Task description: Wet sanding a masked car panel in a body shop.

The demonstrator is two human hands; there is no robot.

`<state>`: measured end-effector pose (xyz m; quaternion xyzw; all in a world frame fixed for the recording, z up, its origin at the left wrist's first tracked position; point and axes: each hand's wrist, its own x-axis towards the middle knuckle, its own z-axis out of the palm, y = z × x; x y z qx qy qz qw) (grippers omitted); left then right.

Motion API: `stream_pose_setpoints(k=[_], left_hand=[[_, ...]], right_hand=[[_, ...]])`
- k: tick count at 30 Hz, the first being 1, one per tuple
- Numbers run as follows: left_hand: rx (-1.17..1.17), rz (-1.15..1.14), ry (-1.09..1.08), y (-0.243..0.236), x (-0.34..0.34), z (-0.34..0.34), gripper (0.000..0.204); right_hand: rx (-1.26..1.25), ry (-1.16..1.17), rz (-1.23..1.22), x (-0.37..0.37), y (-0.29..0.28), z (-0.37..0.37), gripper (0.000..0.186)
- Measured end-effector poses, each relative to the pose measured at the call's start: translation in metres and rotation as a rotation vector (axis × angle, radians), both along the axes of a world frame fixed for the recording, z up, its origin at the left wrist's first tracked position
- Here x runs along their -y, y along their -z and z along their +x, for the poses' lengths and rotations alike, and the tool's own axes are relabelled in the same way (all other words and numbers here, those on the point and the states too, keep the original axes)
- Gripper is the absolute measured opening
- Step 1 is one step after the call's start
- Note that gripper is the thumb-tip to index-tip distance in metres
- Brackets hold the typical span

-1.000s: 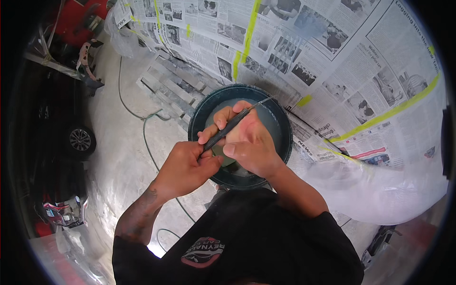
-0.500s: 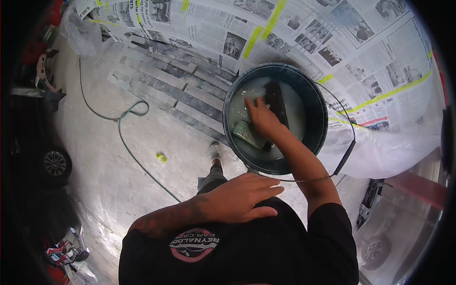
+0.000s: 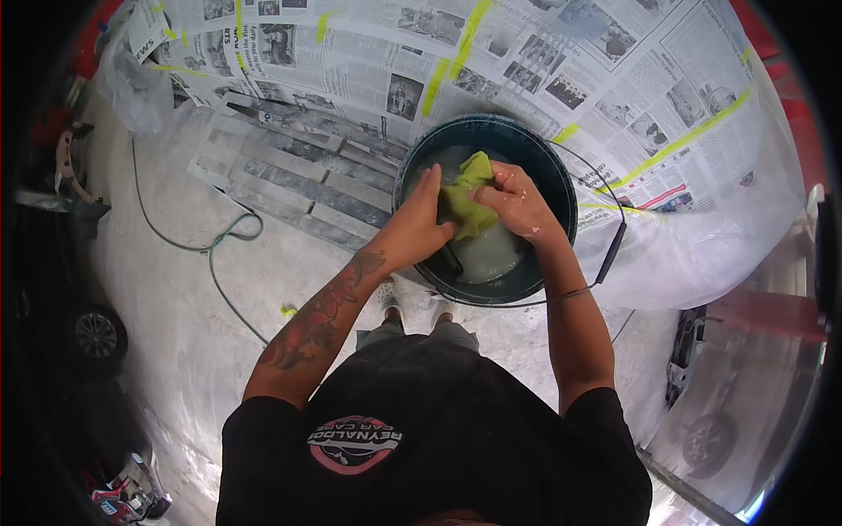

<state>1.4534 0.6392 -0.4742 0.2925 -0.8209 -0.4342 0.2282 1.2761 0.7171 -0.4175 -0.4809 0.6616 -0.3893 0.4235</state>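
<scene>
My right hand [image 3: 524, 203] grips a wet yellow-green cloth [image 3: 472, 197], with thumb and fingers closed on its right side. The bunched cloth hangs over a dark bucket [image 3: 561, 188] of cloudy, whitish water [image 3: 491, 257]. To the left of the cloth is my left hand [image 3: 417, 219]. Its fingers are stretched out and its thumb is apart, close against the cloth's lower left edge; whether it touches is blurred. A dark object [image 3: 447, 256] shows in part in the water beneath my left hand. White foam flecks cling to my right hand.
The bucket's wire handle with a black grip [image 3: 611, 252] is folded down to the right. Beyond the bucket is a large form covered in taped newspaper [image 3: 517, 74]. Grey slats [image 3: 289, 167] lie at left, and a thin hose [image 3: 215, 254] loops over the floor.
My left hand has moved from near my body to the bucket. My right hand has risen from the water and now grips the yellow-green cloth. Both feet now show below the bucket.
</scene>
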Motion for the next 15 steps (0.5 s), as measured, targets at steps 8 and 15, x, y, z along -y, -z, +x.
stream_pose_setpoints(k=[8, 15], left_hand=[[-0.299, 0.298, -0.024, -0.014, 0.01, -0.027, 0.045], [0.032, -0.129, -0.172, -0.025, -0.013, -0.013, 0.034]], right_hand=[[0.567, 0.082, 0.184, 0.0, 0.006, -0.045, 0.031], [0.909, -0.111, 0.21, 0.038, 0.124, -0.051, 0.033]])
